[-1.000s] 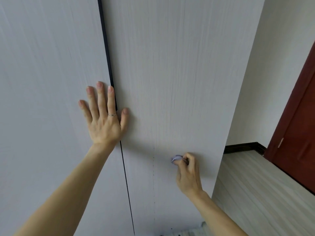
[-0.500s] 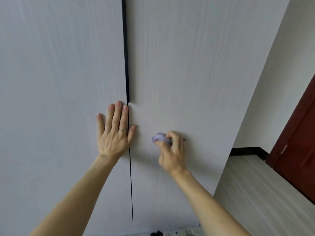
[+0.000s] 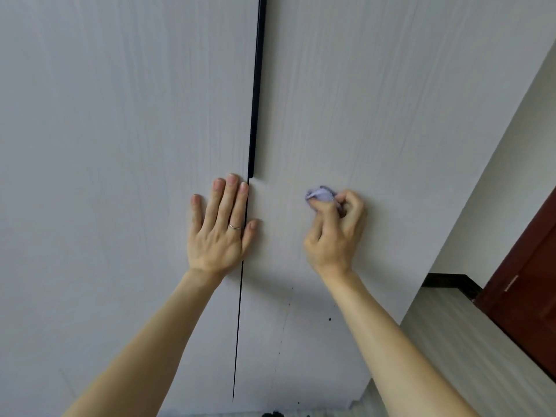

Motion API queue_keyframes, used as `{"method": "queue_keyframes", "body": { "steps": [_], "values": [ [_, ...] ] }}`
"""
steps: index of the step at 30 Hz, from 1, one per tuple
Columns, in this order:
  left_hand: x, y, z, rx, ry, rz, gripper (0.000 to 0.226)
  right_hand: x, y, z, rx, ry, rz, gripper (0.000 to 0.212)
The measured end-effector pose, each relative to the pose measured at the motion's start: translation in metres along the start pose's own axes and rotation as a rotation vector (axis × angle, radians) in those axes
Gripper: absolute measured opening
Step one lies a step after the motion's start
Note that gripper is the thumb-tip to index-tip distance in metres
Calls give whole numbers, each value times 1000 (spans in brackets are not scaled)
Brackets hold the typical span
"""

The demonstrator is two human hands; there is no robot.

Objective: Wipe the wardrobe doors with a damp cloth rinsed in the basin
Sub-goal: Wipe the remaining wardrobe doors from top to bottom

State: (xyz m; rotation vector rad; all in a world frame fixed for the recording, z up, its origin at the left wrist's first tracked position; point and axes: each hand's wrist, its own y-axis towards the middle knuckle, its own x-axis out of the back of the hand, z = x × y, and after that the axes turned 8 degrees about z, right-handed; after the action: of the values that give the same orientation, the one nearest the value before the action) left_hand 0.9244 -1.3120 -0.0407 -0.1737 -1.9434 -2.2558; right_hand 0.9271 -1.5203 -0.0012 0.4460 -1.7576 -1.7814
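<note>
I observe the right hand [image 3: 332,236] with fingers curled tight round a bunched lilac cloth [image 3: 320,194], which it presses against the right wardrobe door [image 3: 376,100] just right of the seam; the left hand [image 3: 218,233] lies flat, fingers straight and holding nothing, on the left wardrobe door [image 3: 120,115], its thumb crossing the seam onto the right door.

Risks, in my judgement: the cloth is wadded so small that each pass covers little, so streaks and missed bands are likely; the bare palm may leave prints on the panel; the thumb over the seam could be nipped if either door shifts under pressure; whether the cloth is damp enough I cannot tell.

Surroundings: a black handle strip [image 3: 255,85] runs up the seam above the fingertips and could snag the cloth; dark specks [image 3: 330,319] sit lower on the right door, between the forearms; a white wall [image 3: 526,145], black skirting [image 3: 448,282], pale plank floor [image 3: 451,341] and a reddish-brown room door [image 3: 529,281] lie to the right; the basin is not in view; nothing blocks the door face itself.
</note>
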Motion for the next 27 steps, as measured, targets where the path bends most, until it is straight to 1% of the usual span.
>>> {"method": "queue_keyframes", "body": {
  "steps": [1, 2, 4, 5, 6, 7, 8, 9, 10, 12, 14, 16, 17, 18, 19, 22, 24, 25, 26, 27],
  "values": [
    [2, 1, 0, -4, -10, 9, 66, -1, -32, 0, 44, -29, 105, 33],
    [4, 1, -1, -4, -29, 20, 65, -2, -65, -1, 96, -65, 234, 38],
    [10, -1, -1, 6, -93, 71, 65, 3, -118, -4, 174, -112, 474, 56],
    [16, -4, 0, 7, -127, 106, 65, 9, -131, -5, 184, -117, 562, 59],
    [19, -11, 3, -10, -146, 135, 64, 12, -130, -6, 182, -108, 623, 56],
    [23, -22, 9, -42, -146, 159, 65, 15, -117, -4, 168, -96, 641, 49],
    [25, -32, 16, -85, -140, 177, 65, 16, -96, -2, 131, -75, 608, 44],
    [26, -44, 24, -123, -134, 197, 66, 16, -69, 2, 79, -44, 518, 40],
    [26, -56, 31, -146, -126, 208, 66, 17, -37, 8, 39, -12, 387, 35],
    [21, -69, 40, -155, -107, 212, 67, 18, 31, 19, -18, 25, 157, 24],
    [15, -72, 37, -134, -95, 187, 66, 14, 78, 31, -54, 25, 18, 21],
    [10, -73, 32, -119, -85, 165, 66, 1, 81, 38, -44, -2, -53, 23],
    [7, -74, 31, -118, -75, 158, 65, -7, 67, 40, -7, -15, -52, 24],
    [5, -75, 32, -121, -67, 152, 65, -16, 43, 40, 59, -28, -11, 24],
    [5, -75, 32, -126, -66, 147, 65, -21, 15, 37, 135, -51, 59, 25],
    [5, -75, 35, -129, -79, 139, 66, -26, -64, 30, 368, -134, 350, 33],
    [6, -76, 35, -129, -83, 147, 68, -20, -81, 25, 463, -153, 472, 34],
    [7, -76, 34, -128, -82, 148, 68, -16, -72, 24, 475, -152, 507, 34],
    [6, -76, 34, -126, -90, 154, 68, -13, -56, 24, 436, -158, 521, 32],
    [7, -76, 33, -124, -101, 163, 67, -9, -33, 28, 334, -145, 511, 27]
  ]
}}
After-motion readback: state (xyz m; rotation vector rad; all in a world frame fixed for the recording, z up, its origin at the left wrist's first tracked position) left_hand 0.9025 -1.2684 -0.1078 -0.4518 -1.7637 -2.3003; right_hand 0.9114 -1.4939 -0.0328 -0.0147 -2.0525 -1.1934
